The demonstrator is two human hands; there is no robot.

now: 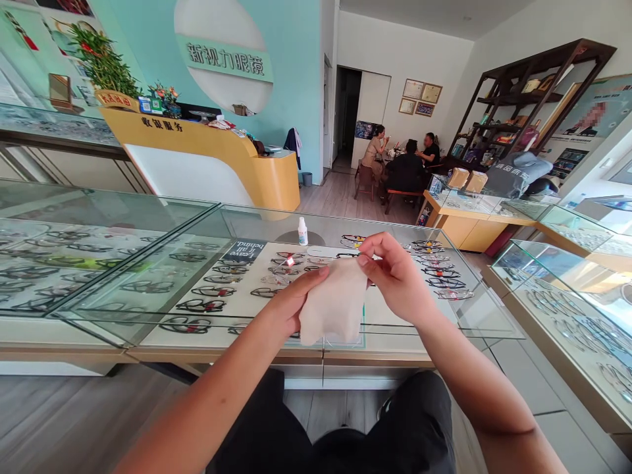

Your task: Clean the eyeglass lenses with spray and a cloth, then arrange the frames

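Note:
A pale, thin cloth (pixel 333 306) hangs between my two hands above the glass display case. My left hand (pixel 296 299) grips its left side, thumb on top. At the upper right corner, my right hand (pixel 392 273) pinches the cloth between thumb and fingers. A dark piece of a glasses frame (pixel 347 255) shows just behind the cloth's top edge; whether it is held or lies in the case, I cannot tell. Beyond my hands a small white bottle (pixel 303 232) stands upright on the glass top.
Rows of glasses (pixel 201 305) lie inside the glass display case (pixel 148 313) before me. Another glass case (pixel 573 329) runs along the right. Farther back are a yellow counter (pixel 207 158), several people seated at a table, and a dark wooden shelf (pixel 513 99).

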